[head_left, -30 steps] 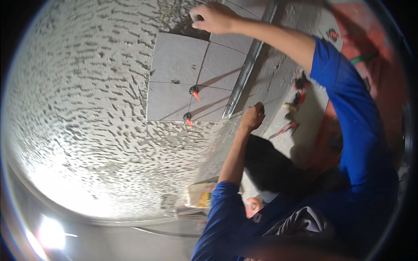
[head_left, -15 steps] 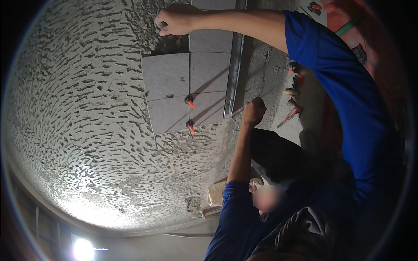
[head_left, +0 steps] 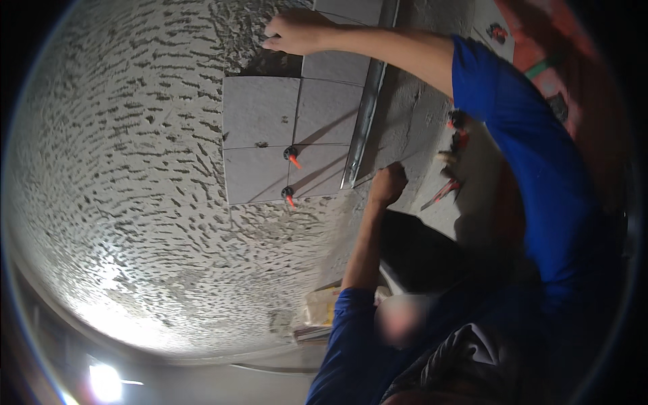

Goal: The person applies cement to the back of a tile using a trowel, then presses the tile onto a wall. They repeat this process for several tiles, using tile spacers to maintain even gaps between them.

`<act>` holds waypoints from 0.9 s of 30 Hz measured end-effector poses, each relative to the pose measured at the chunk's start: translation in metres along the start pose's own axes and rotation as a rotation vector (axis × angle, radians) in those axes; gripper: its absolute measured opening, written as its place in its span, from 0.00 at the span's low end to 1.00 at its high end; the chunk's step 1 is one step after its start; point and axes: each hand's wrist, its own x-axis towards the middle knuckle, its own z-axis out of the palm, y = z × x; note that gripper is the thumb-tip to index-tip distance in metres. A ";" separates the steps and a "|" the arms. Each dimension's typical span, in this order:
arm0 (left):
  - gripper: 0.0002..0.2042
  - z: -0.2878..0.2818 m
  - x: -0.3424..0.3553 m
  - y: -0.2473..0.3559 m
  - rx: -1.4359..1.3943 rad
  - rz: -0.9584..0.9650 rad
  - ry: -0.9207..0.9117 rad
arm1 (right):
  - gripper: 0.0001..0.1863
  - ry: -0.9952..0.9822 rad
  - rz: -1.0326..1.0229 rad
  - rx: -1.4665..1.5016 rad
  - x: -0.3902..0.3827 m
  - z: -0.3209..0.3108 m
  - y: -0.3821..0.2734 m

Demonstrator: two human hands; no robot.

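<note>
My right hand [head_left: 300,32] reaches across the top of the view with curled fingers, over the mortar beside a dark gap [head_left: 273,64] at the upper edge of the grey tiles [head_left: 260,108]. Whether anything is pinched in it is hidden. My left hand [head_left: 389,184] is closed in a fist above the floor, near my dark-clad knee [head_left: 422,243] and the end of a metal strip [head_left: 364,115]. What it may hold does not show. Two black tile levelling clips with orange handles, one [head_left: 291,154] above the other [head_left: 288,194], stand on the joint between tiles.
Rough, ridged mortar [head_left: 148,169] spreads widely on the left. On the right lie red-handled pliers [head_left: 444,192], several black and red clips [head_left: 456,121] and red sheeting [head_left: 533,34]. A paper bag [head_left: 320,307] sits near my left elbow. A bright lamp [head_left: 106,383] shines at lower left.
My right hand has shifted slightly to the right, and its fingers remain curled. My left fist stays in nearly the same place. The whole view has tilted a little.
</note>
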 end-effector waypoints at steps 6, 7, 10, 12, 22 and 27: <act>0.08 0.001 0.003 -0.007 -0.071 -0.041 0.033 | 0.12 0.166 -0.160 0.093 -0.002 0.011 0.004; 0.09 0.000 0.004 -0.007 -0.098 -0.046 0.031 | 0.12 0.085 -0.144 0.099 -0.004 0.009 0.005; 0.10 -0.001 0.010 0.000 -0.077 -0.065 -0.004 | 0.12 0.010 -0.161 0.039 -0.012 0.006 0.006; 0.11 -0.002 0.011 0.006 -0.084 -0.016 0.011 | 0.13 -0.015 -0.142 0.020 -0.018 0.007 0.003; 0.11 -0.008 0.004 0.024 -0.068 0.155 0.048 | 0.15 -0.100 -0.072 -0.092 -0.036 0.007 -0.015; 0.11 -0.020 -0.005 0.035 -0.113 0.166 0.062 | 0.09 -0.121 -0.037 -0.061 -0.037 0.006 -0.025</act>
